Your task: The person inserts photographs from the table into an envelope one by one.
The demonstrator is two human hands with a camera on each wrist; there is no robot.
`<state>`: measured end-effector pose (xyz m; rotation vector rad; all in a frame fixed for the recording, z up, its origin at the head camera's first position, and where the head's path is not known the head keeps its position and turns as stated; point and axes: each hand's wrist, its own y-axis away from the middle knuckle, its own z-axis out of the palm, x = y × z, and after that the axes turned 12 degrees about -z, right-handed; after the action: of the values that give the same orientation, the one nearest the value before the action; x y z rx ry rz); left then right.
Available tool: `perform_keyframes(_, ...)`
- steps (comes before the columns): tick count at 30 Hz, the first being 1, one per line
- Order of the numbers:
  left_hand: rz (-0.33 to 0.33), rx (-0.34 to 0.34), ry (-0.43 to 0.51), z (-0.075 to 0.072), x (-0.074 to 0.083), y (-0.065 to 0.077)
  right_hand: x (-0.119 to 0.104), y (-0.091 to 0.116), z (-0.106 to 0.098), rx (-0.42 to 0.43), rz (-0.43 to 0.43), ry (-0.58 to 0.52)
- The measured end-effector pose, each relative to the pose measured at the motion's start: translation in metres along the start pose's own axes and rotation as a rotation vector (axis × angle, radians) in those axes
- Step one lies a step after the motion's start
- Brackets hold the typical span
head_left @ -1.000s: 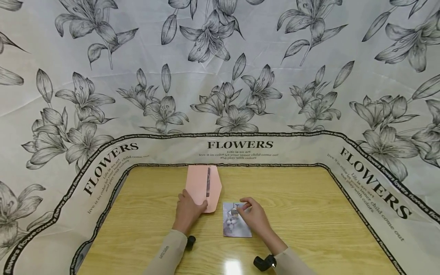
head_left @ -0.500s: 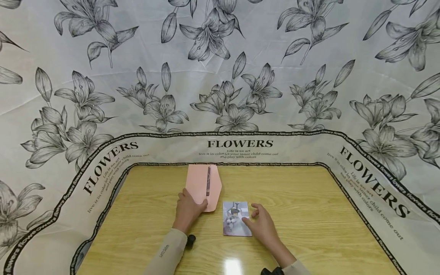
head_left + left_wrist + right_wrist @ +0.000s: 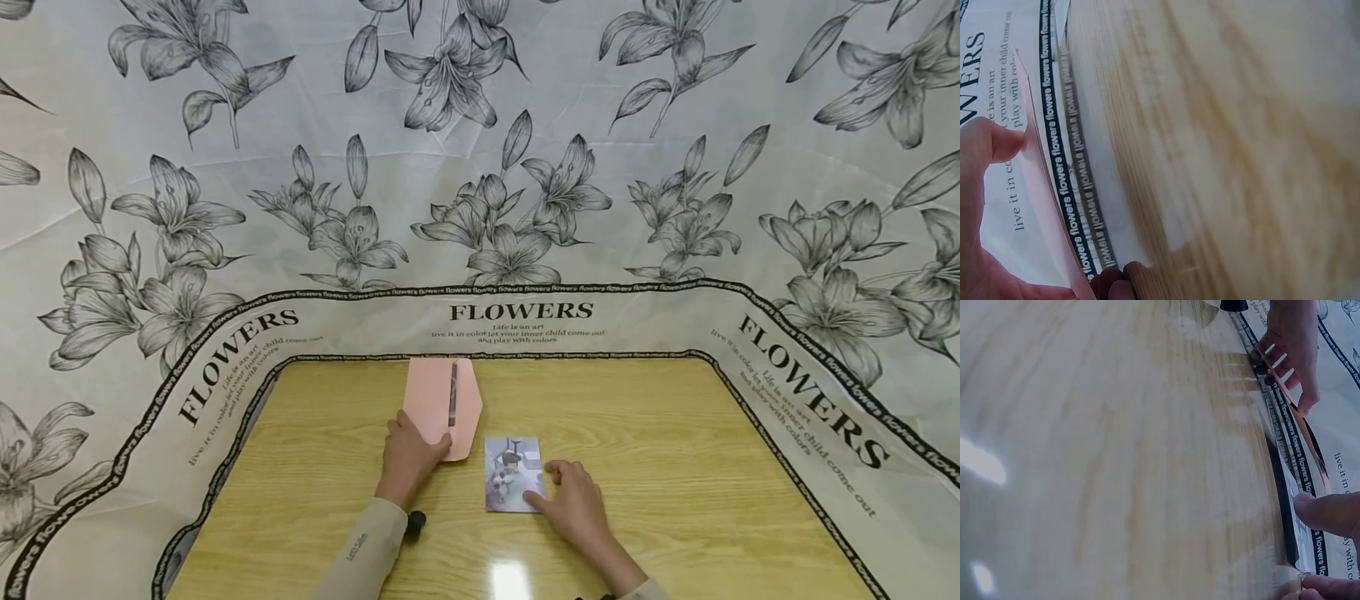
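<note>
My left hand (image 3: 411, 460) grips the lower end of a pink envelope (image 3: 467, 400), thumb on its face and the other fingers at its left side. The envelope's pointed flap faces right, and a narrow dark printed strip shows along its opening. To the right lies a photo card (image 3: 502, 467) with a greyish-purple picture. My right hand (image 3: 579, 508) is at the card's right edge, its thumb (image 3: 1319, 509) on the card's face and bent fingers at the edge. In the right wrist view a dark band runs beneath the card (image 3: 1300, 540).
The wooden table (image 3: 660, 433) is glossy and reflects a light near its front. A white cloth (image 3: 525, 325) with flower drawings and black lettering stands round the back and sides. A small black device (image 3: 415, 525) sits at my left wrist.
My right hand has moved from the card's upper right corner to lower along its right edge, thumb now on the card. The left hand and envelope have stayed in place.
</note>
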<state>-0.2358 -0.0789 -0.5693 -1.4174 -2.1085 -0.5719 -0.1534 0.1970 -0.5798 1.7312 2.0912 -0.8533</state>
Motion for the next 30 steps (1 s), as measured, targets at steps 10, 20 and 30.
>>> perform_keyframes(10,-0.008,-0.010,-0.002,-0.0014,-0.0004,0.0017,0.0007,0.0002,0.0065,0.032,-0.027,0.074)
perform_keyframes(20,0.012,0.010,-0.018,-0.0005,0.0000,0.0019,-0.0014,-0.0004,0.0092,0.025,-0.016,0.117)
perform_keyframes(30,0.014,0.011,-0.019,-0.0020,0.0002,0.0016,-0.0042,-0.0012,0.0071,0.007,-0.015,0.116)
